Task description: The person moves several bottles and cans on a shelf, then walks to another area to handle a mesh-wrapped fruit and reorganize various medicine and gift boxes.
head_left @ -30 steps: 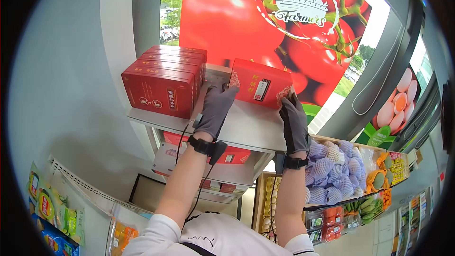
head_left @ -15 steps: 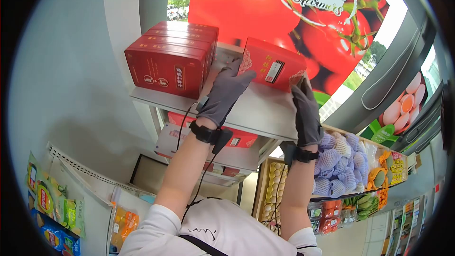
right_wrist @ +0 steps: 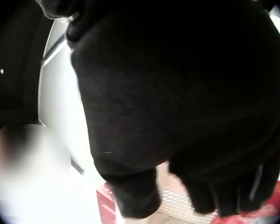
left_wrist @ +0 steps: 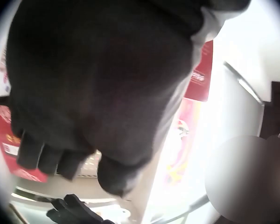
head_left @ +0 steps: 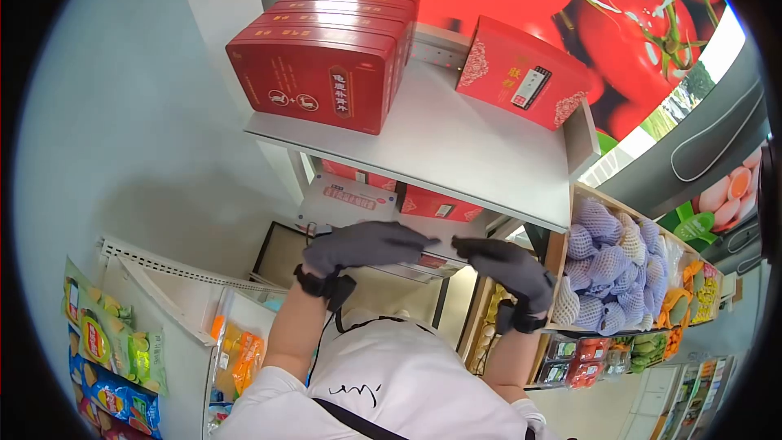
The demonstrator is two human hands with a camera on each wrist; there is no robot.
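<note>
A red gift box (head_left: 505,61) leans at the back right of the white top shelf (head_left: 472,151). At the shelf's left stands a row of dark red boxes (head_left: 314,85), packed side by side. My left hand (head_left: 371,246), in a grey glove, is in front of the shelf unit with fingers extended toward the right. Facing it, my gloved right hand (head_left: 509,270) points its fingers leftward, with a small gap between the fingertips of both hands. Neither hand holds anything. The wrist views show mostly the dark gloves, with the left thumb (left_wrist: 119,179) held apart from its fingers.
Below the top shelf lie a white box (head_left: 346,202) and more red boxes (head_left: 440,205). Fruit in foam nets (head_left: 607,265) fills a crate on the right, above packed produce (head_left: 586,363). Snack bags (head_left: 114,334) hang at the lower left.
Both hands have left the red box and drawn back toward the body, closer together. The box stays standing at the back right of the shelf. The head view has tilted down.
</note>
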